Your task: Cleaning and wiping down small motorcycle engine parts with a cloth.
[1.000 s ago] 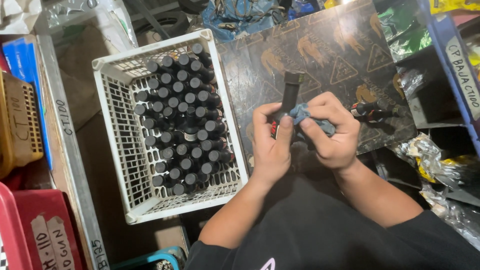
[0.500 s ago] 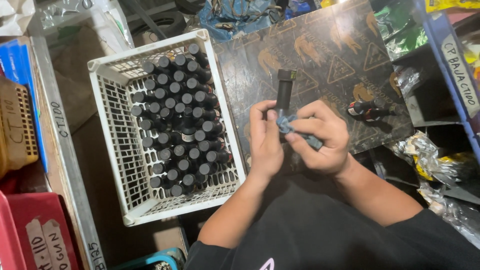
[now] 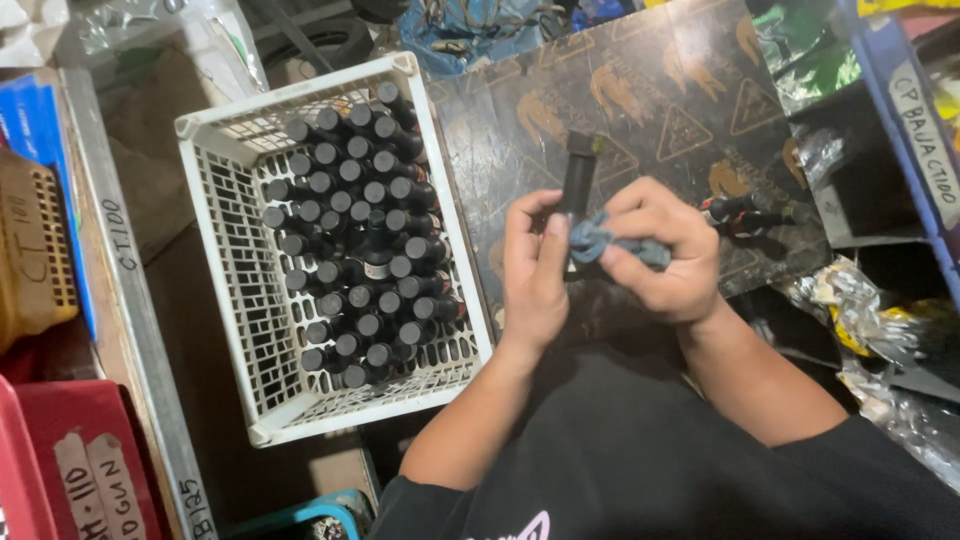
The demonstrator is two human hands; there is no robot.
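2 bare hands are working close together over a dark, patterned board (image 3: 640, 90). The left hand (image 3: 533, 275) is gripping the lower part of a black cylindrical part (image 3: 578, 180), which is standing upright between the hands with its top poking out above the knuckles. The right hand (image 3: 660, 250) is clamping down on a crumpled blue-grey rag (image 3: 600, 240) and pressing it against the side of that part, so both hands are touching at the thumbs.

Just to the left of the left hand, a white plastic crate (image 3: 225, 260) is sitting on the floor, holding many similar black cylinders (image 3: 360, 250) packed upright in rows with their round ends facing up. On the board, just beyond the right hand, a few more small black pieces with red bits (image 3: 745, 210) are lying loose. Further left, a grey metal shelf edge (image 3: 125, 300) is running alongside the crate, and a red bin (image 3: 60, 460) is sitting in the near left corner. Crinkled plastic bags (image 3: 860, 310) are lying well off to the right, under blue shelving (image 3: 905, 110).
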